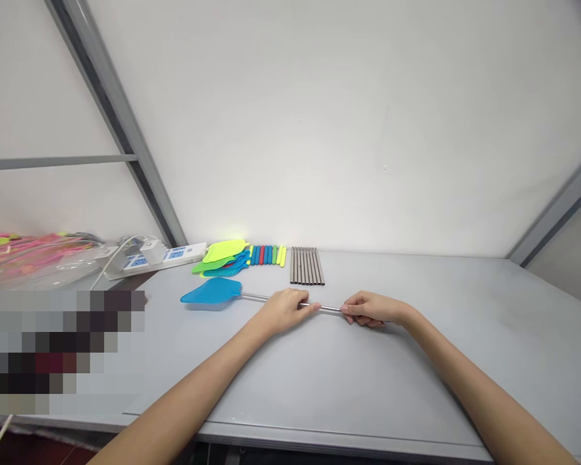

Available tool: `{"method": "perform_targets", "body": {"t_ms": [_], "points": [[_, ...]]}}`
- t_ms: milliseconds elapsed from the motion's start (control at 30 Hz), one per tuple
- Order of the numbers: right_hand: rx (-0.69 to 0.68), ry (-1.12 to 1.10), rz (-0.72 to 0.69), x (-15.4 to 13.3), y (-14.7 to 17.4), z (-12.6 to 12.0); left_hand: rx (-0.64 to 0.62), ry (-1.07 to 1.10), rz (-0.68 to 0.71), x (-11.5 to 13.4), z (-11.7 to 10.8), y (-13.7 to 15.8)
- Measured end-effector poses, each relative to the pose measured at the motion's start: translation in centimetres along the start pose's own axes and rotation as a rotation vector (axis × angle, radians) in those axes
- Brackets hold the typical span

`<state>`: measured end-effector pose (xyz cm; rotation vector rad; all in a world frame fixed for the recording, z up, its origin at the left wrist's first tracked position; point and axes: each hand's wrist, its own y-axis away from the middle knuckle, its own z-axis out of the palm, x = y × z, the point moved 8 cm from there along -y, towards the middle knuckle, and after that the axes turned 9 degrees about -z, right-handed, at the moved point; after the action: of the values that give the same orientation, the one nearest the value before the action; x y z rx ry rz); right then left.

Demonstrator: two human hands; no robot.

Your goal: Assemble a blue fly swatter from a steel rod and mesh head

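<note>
Mid-frame, the left hand (288, 309) and right hand (370, 307) clamp fingers on a rod (330, 309), already joined to a blue swatter head (213, 291) at centre left; loose heads (226, 250), grips (262, 255) and tubes (307, 266) above lie unjoined.

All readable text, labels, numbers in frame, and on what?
None legible.
Power strip: any print too small to read.
White charger: faint mark, too small to read.
Blue swatter, metal tubes, coloured sticks: no lettering visible.

L hand (286, 310), R hand (374, 309) on metal rod (330, 309), w/ blue paddle (214, 292)
</note>
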<state>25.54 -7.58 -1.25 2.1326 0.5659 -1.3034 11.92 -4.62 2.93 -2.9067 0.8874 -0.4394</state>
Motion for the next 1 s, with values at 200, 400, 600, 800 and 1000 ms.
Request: {"method": "perform_targets", "body": {"t_ms": [200, 400, 600, 800, 1000], "points": [[0.011, 0.009, 0.012, 0.2, 0.0, -0.1, 0.001, 0.009, 0.008, 0.2, 0.0, 0.3], [0.024, 0.021, 0.012, 0.1, 0.0, -0.1, -0.008, -0.017, 0.023, 0.3, 0.2, 0.4], [0.041, 0.058, 0.011, -0.4, 0.0, 0.0, 0.028, -0.02, 0.099, 1.7, 0.2, 0.9], [0.076, 0.129, -0.01, -0.4, -0.2, 0.2, 0.035, -0.033, 0.238, 4.5, 1.0, 1.9], [0.106, 0.098, -0.037, -1.1, -0.2, 0.9, 0.059, -0.037, 0.235, 5.4, 1.8, 2.3]]}}
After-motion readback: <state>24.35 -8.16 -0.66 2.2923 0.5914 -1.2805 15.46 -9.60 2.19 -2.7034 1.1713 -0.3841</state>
